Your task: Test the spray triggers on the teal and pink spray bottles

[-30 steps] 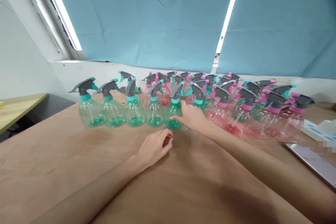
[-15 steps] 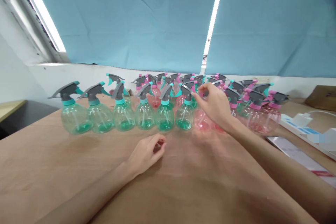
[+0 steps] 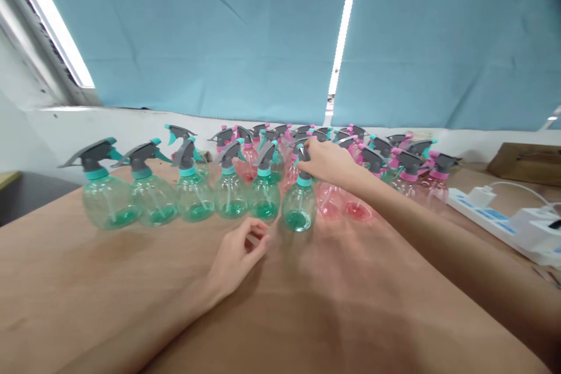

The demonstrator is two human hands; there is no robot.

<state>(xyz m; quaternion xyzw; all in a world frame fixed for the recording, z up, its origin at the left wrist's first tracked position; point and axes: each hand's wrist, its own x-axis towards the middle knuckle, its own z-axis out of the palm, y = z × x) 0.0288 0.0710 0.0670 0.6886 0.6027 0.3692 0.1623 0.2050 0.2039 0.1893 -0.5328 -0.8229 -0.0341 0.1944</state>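
My right hand (image 3: 326,160) is closed around the grey trigger head of a green spray bottle (image 3: 299,210), which has a turquoise collar and a little green at its base. The bottle stands upright, slightly forward of the row. Its trigger is mostly hidden by my fingers. My left hand (image 3: 241,254) rests on the table, loosely curled, with a gap between thumb and fingers and nothing inside. Just behind it stands another green spray bottle (image 3: 265,196). To the right of the held one is a pink spray bottle (image 3: 358,207), partly behind my right forearm.
More green spray bottles (image 3: 111,201) line the left of the wooden table (image 3: 144,280). Pink and green ones crowd behind. At the right lie a white power strip (image 3: 486,216) with plugs and a brown case (image 3: 526,163). A blue curtain (image 3: 210,35) hangs behind.
My right hand has moved left from above the pink bottles and taken hold of a green bottle's head. That bottle has come slightly forward. The view has shifted right.
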